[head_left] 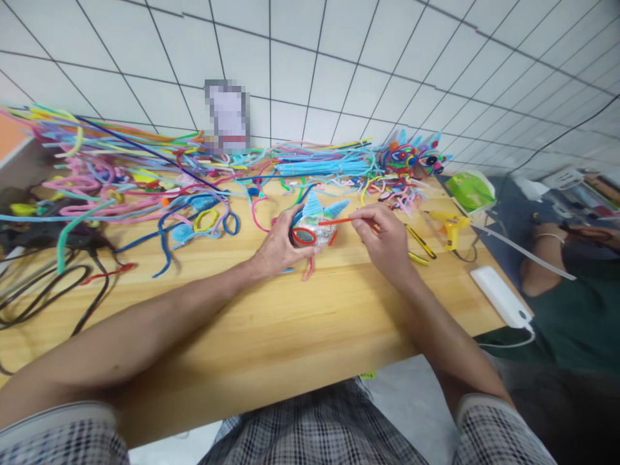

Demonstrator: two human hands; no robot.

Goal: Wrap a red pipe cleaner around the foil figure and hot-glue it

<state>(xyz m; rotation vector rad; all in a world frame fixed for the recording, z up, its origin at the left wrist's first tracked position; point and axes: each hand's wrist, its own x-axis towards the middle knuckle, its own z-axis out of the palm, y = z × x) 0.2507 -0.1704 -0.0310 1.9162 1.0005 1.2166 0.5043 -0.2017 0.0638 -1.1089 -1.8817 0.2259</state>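
My left hand (278, 242) is wrapped round the left side of a small pipe-cleaner animal head (320, 226). Two pale blue pointed ears stand on top of it, and its front is silvery with a red ring at the left. A red pipe cleaner (343, 220) is pinched between the fingertips of my right hand (385, 242). The strip's left end reaches across to the front of the head, but whether it is fixed there I cannot tell. Just below the head, a short pink-red piece (308, 268) shows over the wooden table (290, 323).
Heaps of coloured pipe cleaners (106, 174) line the wall. Finished colourful heads (414, 157) stand at the back right. To the right are a yellow glue gun (451, 227), a yellow cutter (420, 241) and a white power strip (501, 297). Black cables (48, 290) lie left; another person's arm (545, 258) is far right.
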